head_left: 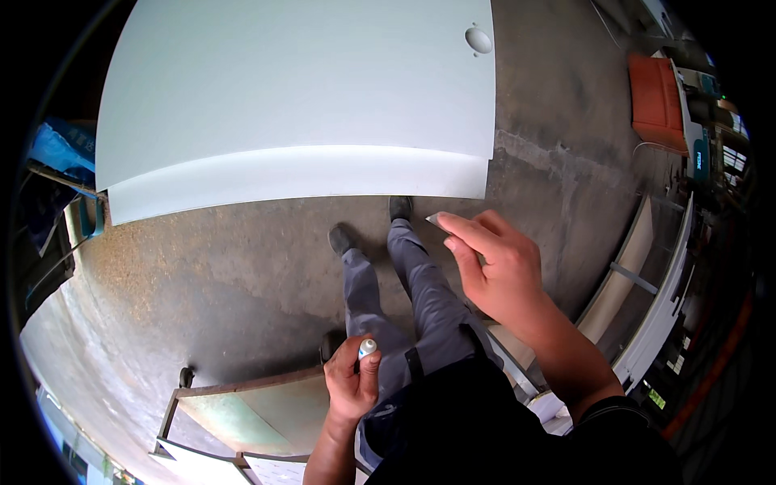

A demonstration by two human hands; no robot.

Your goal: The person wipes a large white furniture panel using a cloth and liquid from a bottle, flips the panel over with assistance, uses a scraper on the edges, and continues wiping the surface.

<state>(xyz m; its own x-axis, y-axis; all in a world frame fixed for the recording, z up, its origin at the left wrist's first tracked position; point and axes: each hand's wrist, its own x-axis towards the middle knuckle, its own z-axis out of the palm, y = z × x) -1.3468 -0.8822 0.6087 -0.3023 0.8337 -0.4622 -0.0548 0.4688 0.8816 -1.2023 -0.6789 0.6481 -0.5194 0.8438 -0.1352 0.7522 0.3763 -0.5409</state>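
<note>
My left hand (346, 386) is low, near my waist. Its fingers and thumb are wrapped round a small white tube or bottle (368, 347), whose rounded end points up. My right hand (508, 263) is raised farther forward and to the right. Thumb and forefinger pinch a small, pale, pointed piece (434, 219), too small to name. Ahead of both hands lies a large white panel (299, 89) with a lower strip along its near edge. A round recess (478, 40) with a small hole on either side sits near its right edge. Neither hand touches the panel.
A wheeled cart (242, 416) with flat boards stands behind me at lower left. At the far left lies a blue plastic bag (69, 149). An orange-red box (656, 101) stands at far right, with a long white-edged frame (659, 303) nearer. Sawdust (121, 267) covers the floor at left.
</note>
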